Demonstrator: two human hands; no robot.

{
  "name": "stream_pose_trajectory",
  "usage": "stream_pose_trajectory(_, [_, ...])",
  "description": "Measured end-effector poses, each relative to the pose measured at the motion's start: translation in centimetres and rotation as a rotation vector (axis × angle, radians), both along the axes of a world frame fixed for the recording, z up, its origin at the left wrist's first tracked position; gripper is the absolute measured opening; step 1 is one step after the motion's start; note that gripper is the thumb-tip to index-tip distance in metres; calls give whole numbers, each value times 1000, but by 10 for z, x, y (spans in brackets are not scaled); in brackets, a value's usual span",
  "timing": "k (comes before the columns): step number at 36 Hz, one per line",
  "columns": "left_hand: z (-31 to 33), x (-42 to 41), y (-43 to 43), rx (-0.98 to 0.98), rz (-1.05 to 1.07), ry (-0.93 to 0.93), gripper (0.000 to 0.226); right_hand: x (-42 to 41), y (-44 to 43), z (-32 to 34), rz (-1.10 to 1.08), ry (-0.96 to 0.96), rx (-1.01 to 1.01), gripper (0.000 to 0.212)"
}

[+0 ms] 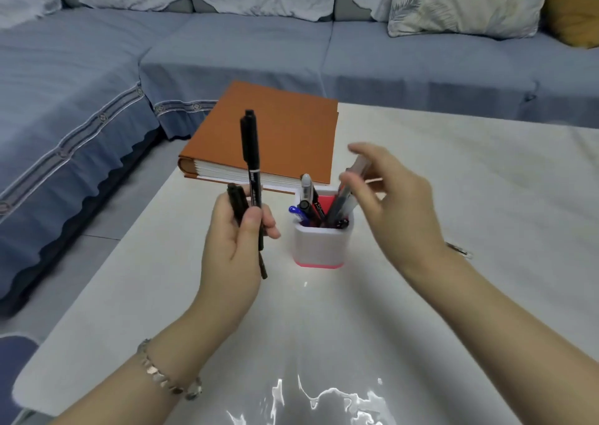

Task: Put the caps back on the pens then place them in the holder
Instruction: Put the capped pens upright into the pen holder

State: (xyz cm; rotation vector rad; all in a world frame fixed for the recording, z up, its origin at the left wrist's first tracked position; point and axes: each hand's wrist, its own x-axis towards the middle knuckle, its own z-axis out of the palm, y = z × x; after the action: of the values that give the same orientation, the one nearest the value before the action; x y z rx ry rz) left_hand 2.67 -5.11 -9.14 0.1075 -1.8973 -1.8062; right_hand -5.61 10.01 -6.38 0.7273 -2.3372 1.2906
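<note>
Left hand [238, 230]: grips capped black marker pens [251, 162] upright.
Right hand [385, 197]: blurred, grip unclear, over white pink-based holder [319, 246].
Next: likely drop markers in.

White table [453, 171] carries an orange book [275, 132] and a pen holder [319, 246]
</note>
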Motion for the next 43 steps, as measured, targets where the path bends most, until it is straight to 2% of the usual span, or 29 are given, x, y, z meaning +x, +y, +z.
stream_pose_trajectory(3, [4,-3,-2,77,-17,-21,21,-2,-6,-28,-3,54,333,28])
stream_pose_trajectory(5, [7,-4,-1,98,-37,-52,26,-3,-6,-41,0,131,404,31])
stream_pose_trajectory(7, [11,-5,0,117,-102,-88,28,-1,-4,-37,-34,191,319,31])
stream_pose_trajectory(9, [15,-4,2,98,-223,-131,24,5,-1,-19,-18,147,135,33])
stream_pose_trajectory(13, [19,-5,11,-17,-452,-188,14,19,2,25,265,-254,-291,44])
stream_pose_trajectory(15, [21,-10,17,-23,-495,-201,16,23,3,36,344,-294,-339,37])
stream_pose_trajectory(19, [30,-23,25,-53,-505,-156,15,22,6,45,308,-306,-424,23])
stream_pose_trajectory(22, [43,-33,31,-7,-460,-82,25,17,7,45,292,-358,-433,20])
stream_pose_trajectory(25, [50,-48,36,128,-381,-10,22,14,3,46,297,-329,-426,21])
stream_pose_trajectory(27, [53,-55,38,203,-316,44,25,10,1,49,261,-258,-414,19])
stream_pose_trajectory(32, [59,-63,35,125,-229,228,30,-5,-1,40,139,-168,-352,19])
stream_pose_trajectory(35, [47,-64,31,15,-231,157,35,-10,0,20,59,-219,-222,24])
stream_pose_trajectory(40, [20,-55,18,-308,-259,-24,45,-8,3,-10,4,-250,43,33])
stream_pose_trajectory(43, [13,-52,12,-440,-207,-102,46,-1,-3,-22,-24,-104,231,35])
